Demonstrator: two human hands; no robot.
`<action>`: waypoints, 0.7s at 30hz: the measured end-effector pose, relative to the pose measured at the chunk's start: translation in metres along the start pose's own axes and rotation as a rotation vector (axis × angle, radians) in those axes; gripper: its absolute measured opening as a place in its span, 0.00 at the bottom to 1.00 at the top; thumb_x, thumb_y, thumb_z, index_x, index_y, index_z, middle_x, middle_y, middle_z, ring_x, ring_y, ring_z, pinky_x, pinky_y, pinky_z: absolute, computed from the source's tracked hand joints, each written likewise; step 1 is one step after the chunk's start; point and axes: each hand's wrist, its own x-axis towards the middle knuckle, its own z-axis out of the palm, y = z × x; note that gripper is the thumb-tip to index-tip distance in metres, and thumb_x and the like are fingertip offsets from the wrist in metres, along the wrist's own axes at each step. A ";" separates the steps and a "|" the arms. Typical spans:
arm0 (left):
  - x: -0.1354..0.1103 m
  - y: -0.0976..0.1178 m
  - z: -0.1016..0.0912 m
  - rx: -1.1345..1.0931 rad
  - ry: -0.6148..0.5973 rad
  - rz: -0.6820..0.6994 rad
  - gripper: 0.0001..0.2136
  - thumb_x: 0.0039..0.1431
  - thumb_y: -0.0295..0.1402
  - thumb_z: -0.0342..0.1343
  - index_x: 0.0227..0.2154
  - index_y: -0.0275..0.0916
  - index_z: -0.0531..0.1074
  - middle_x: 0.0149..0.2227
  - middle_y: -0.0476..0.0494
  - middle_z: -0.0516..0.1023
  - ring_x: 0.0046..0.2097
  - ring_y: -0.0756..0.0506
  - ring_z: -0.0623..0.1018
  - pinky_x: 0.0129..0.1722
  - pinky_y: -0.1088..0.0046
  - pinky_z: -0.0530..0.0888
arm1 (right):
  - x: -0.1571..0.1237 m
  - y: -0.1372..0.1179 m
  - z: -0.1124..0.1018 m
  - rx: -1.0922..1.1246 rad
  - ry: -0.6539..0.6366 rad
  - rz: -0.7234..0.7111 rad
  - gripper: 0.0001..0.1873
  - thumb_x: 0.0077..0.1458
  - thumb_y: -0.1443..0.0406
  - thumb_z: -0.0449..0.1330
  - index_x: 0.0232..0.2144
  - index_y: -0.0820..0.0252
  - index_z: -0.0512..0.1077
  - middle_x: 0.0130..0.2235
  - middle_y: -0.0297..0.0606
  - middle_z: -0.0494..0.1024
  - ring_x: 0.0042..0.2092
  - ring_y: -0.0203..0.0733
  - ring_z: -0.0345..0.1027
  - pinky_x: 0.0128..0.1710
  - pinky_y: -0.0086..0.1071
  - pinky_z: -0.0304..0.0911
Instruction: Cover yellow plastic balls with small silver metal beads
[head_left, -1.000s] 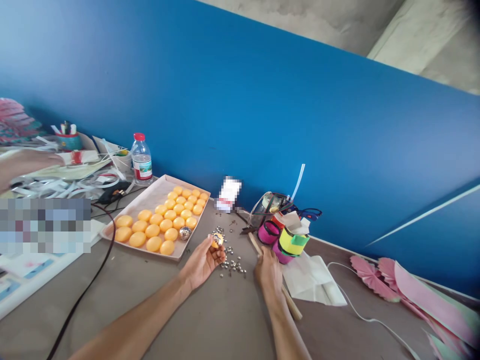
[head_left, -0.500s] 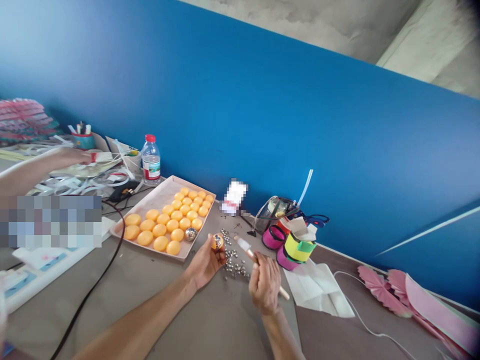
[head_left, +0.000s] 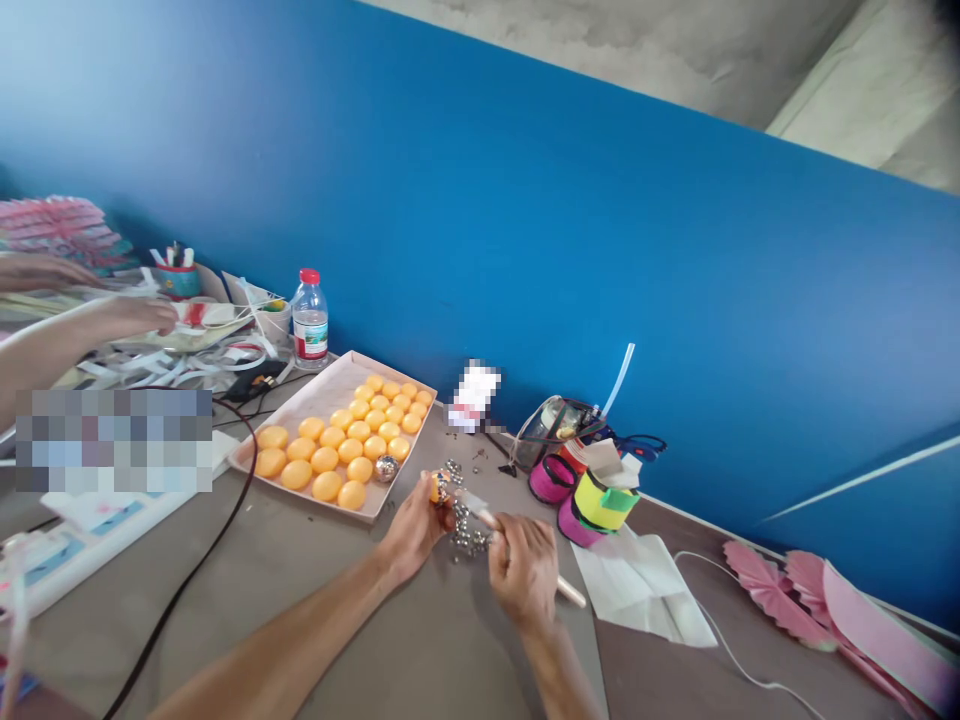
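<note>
My left hand is closed round an orange ball, partly covered with small silver pieces. In my right hand is a slim, light wooden-handled tool with a whitish, brush-like tip. That tip points left, close to the ball; whether it touches cannot be made out. Between both hands lies a loose pile of small shiny silver pieces on the table. Left of my left hand, a shallow pink tray holds several orange balls and one silver-covered ball.
A water bottle stands behind the tray. Another person's hand is over white strips at left. A black cable and a power strip lie nearer. Coloured tape rolls, white paper and pink pieces are at right.
My right hand has brought the tool's tip left, up to the ball in my left hand. At far left, a second hand of another person has come into view.
</note>
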 end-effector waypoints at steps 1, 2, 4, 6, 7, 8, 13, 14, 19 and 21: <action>0.000 0.000 0.000 0.007 0.014 -0.009 0.18 0.53 0.49 0.50 0.33 0.36 0.67 0.22 0.51 0.67 0.22 0.53 0.65 0.24 0.76 0.63 | 0.000 -0.001 0.001 -0.009 -0.040 0.001 0.09 0.55 0.68 0.46 0.33 0.60 0.66 0.27 0.37 0.71 0.31 0.39 0.63 0.36 0.34 0.52; 0.000 0.000 0.000 0.009 0.025 -0.013 0.18 0.53 0.49 0.50 0.32 0.36 0.67 0.22 0.52 0.67 0.21 0.53 0.65 0.23 0.76 0.62 | 0.000 -0.003 0.001 -0.013 -0.062 0.002 0.08 0.55 0.68 0.47 0.32 0.59 0.66 0.26 0.36 0.71 0.30 0.39 0.63 0.36 0.34 0.52; 0.000 0.000 0.001 -0.001 0.021 -0.010 0.19 0.52 0.50 0.50 0.32 0.36 0.67 0.22 0.51 0.67 0.21 0.53 0.65 0.23 0.77 0.63 | 0.000 -0.004 0.002 -0.002 -0.026 0.003 0.08 0.55 0.68 0.47 0.33 0.60 0.66 0.27 0.37 0.71 0.31 0.39 0.64 0.38 0.34 0.52; 0.000 0.000 0.001 -0.009 -0.001 0.012 0.19 0.53 0.50 0.50 0.34 0.36 0.67 0.23 0.51 0.68 0.22 0.53 0.66 0.24 0.76 0.64 | -0.001 -0.004 0.001 0.015 0.048 0.010 0.09 0.55 0.68 0.46 0.35 0.60 0.66 0.29 0.38 0.72 0.32 0.39 0.64 0.39 0.36 0.52; 0.000 -0.001 0.001 -0.005 -0.011 0.020 0.19 0.53 0.49 0.50 0.35 0.37 0.67 0.24 0.51 0.68 0.22 0.52 0.66 0.24 0.76 0.64 | -0.001 -0.004 0.001 0.017 0.061 0.015 0.09 0.55 0.68 0.46 0.36 0.60 0.66 0.29 0.38 0.72 0.32 0.40 0.64 0.40 0.36 0.52; -0.001 -0.002 0.000 0.000 -0.012 0.024 0.19 0.53 0.49 0.50 0.36 0.37 0.67 0.23 0.51 0.68 0.22 0.52 0.66 0.24 0.76 0.64 | -0.001 -0.004 0.000 0.013 0.049 0.023 0.09 0.55 0.69 0.46 0.35 0.60 0.65 0.29 0.38 0.72 0.32 0.40 0.64 0.40 0.36 0.51; 0.000 -0.004 -0.002 0.023 0.001 0.027 0.18 0.54 0.48 0.50 0.37 0.38 0.66 0.22 0.52 0.67 0.21 0.52 0.65 0.23 0.76 0.63 | -0.001 -0.003 0.000 -0.025 -0.053 0.046 0.08 0.55 0.69 0.47 0.32 0.59 0.66 0.26 0.35 0.72 0.30 0.39 0.64 0.40 0.36 0.50; 0.000 -0.004 -0.002 0.022 -0.006 0.036 0.18 0.54 0.49 0.50 0.38 0.38 0.66 0.22 0.52 0.67 0.22 0.52 0.66 0.23 0.76 0.63 | -0.001 -0.003 0.000 -0.021 -0.019 0.045 0.08 0.55 0.69 0.47 0.32 0.59 0.66 0.27 0.36 0.72 0.30 0.39 0.64 0.41 0.36 0.50; 0.001 -0.004 -0.003 0.046 -0.001 0.045 0.18 0.53 0.49 0.50 0.39 0.39 0.65 0.23 0.52 0.67 0.22 0.52 0.66 0.24 0.76 0.63 | 0.000 -0.005 -0.002 -0.016 -0.002 0.043 0.09 0.55 0.69 0.46 0.31 0.59 0.66 0.26 0.35 0.72 0.30 0.38 0.64 0.41 0.36 0.49; 0.001 -0.004 -0.003 0.059 0.012 0.044 0.19 0.53 0.49 0.50 0.39 0.39 0.65 0.22 0.53 0.66 0.22 0.52 0.65 0.24 0.76 0.62 | 0.001 -0.007 -0.002 -0.024 -0.053 0.051 0.09 0.55 0.69 0.47 0.29 0.59 0.66 0.24 0.34 0.70 0.28 0.37 0.63 0.39 0.35 0.49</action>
